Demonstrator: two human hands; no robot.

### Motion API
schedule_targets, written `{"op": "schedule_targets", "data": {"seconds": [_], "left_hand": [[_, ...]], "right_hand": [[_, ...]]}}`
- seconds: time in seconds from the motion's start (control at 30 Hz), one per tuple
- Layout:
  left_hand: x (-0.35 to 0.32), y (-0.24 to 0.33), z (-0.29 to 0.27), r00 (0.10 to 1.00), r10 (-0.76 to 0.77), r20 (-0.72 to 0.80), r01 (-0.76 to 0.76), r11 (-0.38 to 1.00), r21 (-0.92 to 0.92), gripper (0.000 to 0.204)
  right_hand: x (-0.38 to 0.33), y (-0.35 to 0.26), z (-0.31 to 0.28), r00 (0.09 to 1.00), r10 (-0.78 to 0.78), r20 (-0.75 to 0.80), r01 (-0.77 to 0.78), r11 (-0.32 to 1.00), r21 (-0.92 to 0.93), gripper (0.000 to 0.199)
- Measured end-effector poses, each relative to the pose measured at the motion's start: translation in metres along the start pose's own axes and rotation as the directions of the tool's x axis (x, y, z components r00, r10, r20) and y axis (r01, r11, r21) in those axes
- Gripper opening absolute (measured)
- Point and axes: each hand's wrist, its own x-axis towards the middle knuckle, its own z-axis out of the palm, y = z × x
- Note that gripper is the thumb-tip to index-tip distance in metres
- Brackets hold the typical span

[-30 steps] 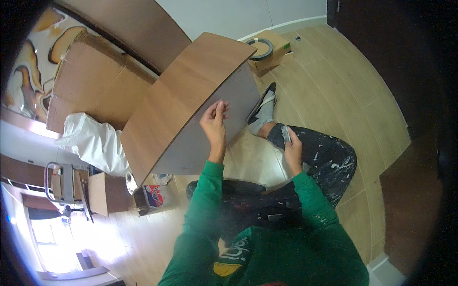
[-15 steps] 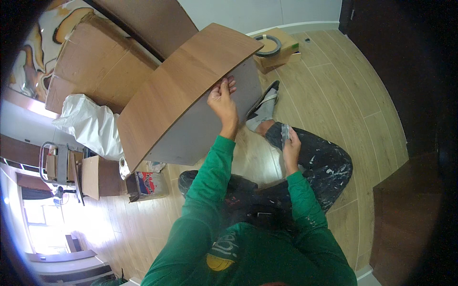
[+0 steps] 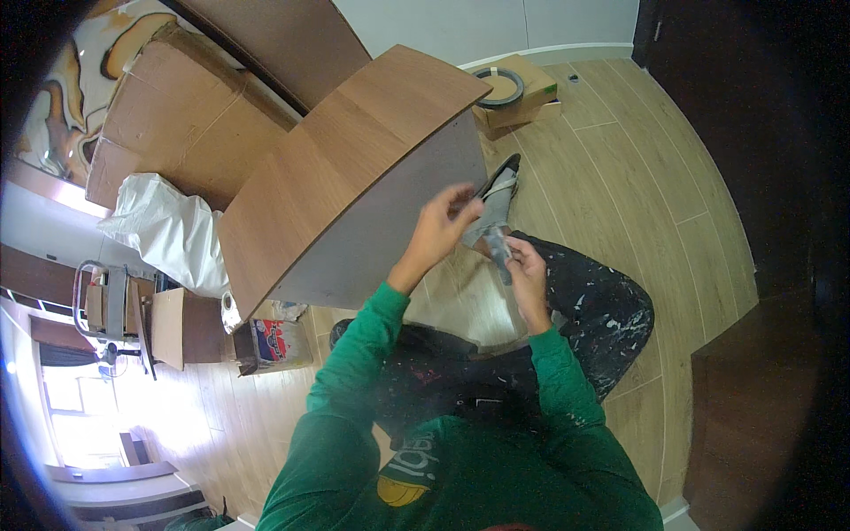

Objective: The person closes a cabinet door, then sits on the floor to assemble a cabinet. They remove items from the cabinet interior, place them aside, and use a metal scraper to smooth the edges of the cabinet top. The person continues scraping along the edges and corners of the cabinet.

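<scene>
My right hand (image 3: 529, 276) is closed on a small, narrow grey translucent strip (image 3: 498, 254), which may be a plastic packet; its kind is unclear. Just up and to the left of it, my left hand (image 3: 436, 232) hovers with thumb and fingers apart, slightly blurred, and no object shows in it. Beside that hand stands a wooden piece with a brown wood-grain face (image 3: 350, 164) and a grey side panel (image 3: 381, 221). The left hand is apart from its edge.
A roll of dark tape (image 3: 498, 88) lies on a cardboard box (image 3: 531, 84) at the far side. Left are a large cardboard sheet (image 3: 181, 119), a white sack (image 3: 168, 230) and a printed bag (image 3: 282, 343). My shod foot (image 3: 503, 190) rests on the plank floor (image 3: 637, 168).
My left hand has left the wooden piece's edge and come down toward my right hand, its fingers spreading. My right hand has shifted slightly left with the strip, which is now tilted differently.
</scene>
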Motion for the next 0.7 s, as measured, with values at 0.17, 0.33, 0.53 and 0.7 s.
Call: {"op": "schedule_targets", "data": {"seconds": [0.17, 0.33, 0.53, 0.7], "left_hand": [[-0.034, 0.04, -0.068, 0.939, -0.198, 0.281, 0.152, 0.973, 0.176, 0.025], [-0.011, 0.061, -0.169, 0.958, -0.245, -0.151, 0.226, 0.965, -0.132, 0.019], [0.057, 0.005, -0.219, 0.928, -0.253, -0.274, 0.134, 0.912, -0.387, 0.023], [0.058, -0.015, -0.218, 0.931, -0.287, -0.225, 0.182, 0.9, -0.395, 0.024]], "right_hand": [[0.001, -0.052, 0.06, 0.961, -0.112, 0.253, 0.031, 0.952, 0.305, 0.033], [0.058, -0.074, 0.12, 0.992, -0.122, 0.006, 0.114, 0.944, 0.308, 0.026], [0.111, -0.072, 0.184, 0.92, -0.227, -0.321, 0.326, 0.896, 0.301, 0.023], [0.109, -0.066, 0.205, 0.889, -0.203, -0.411, 0.373, 0.843, 0.388, 0.022]]}}
